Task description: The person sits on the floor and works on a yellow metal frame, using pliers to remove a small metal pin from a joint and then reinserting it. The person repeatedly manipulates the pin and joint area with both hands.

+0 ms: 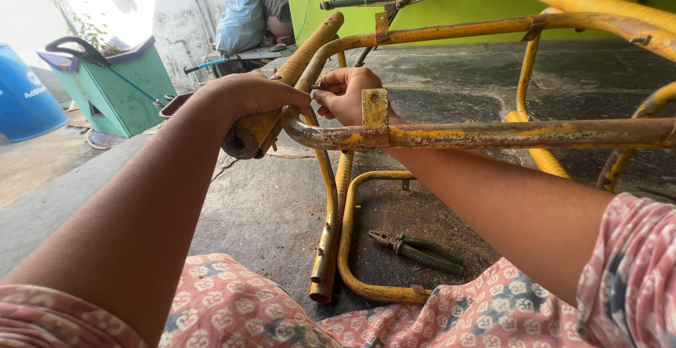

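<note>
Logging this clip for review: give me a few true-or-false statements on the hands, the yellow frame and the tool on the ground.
1. Both hands meet at the bend of the rusty yellow metal frame. True.
2. The right hand holds the pliers. False: they lie on the ground, untouched.
3. The left hand rests over a tube end. True.
4. The pliers' handles are red. False: dark green.
5. A green bin stands at the left. True.
</note>
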